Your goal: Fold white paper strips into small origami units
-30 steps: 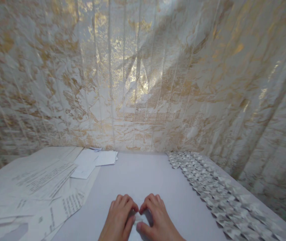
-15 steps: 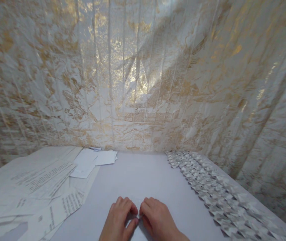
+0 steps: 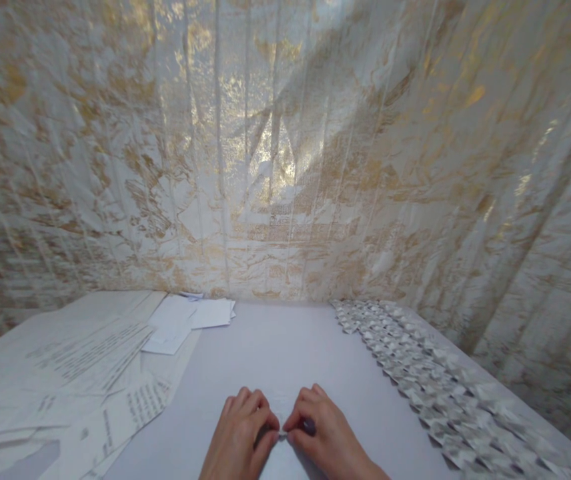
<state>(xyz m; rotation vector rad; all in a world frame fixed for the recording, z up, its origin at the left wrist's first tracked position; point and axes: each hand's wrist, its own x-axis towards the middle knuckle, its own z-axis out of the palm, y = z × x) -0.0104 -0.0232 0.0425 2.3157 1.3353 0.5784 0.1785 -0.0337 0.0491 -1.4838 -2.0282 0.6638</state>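
Both hands meet low in the middle of the view, over the white tabletop (image 3: 275, 353). My left hand (image 3: 243, 430) is closed, with thumb and forefinger pinching one side of a small folded piece of paper (image 3: 282, 435). The other side of it sits in a pinch of my right hand (image 3: 323, 430), whose remaining fingers curl in. Only a sliver of the paper shows between the fingertips, so its full shape is hidden. A pale patch lies below it between the wrists; I cannot tell if that is paper or table.
Printed paper strips (image 3: 130, 407) and larger sheets spread over the left side. Blank white papers (image 3: 170, 327) lie behind them. Along the right edge run several rows of small folded paper pieces (image 3: 430, 387). A white and gold patterned curtain (image 3: 275, 200) hangs behind the table.
The fingertips have drawn slightly apart, and my right hand has shifted a little to the right. More of the small paper piece shows between them.
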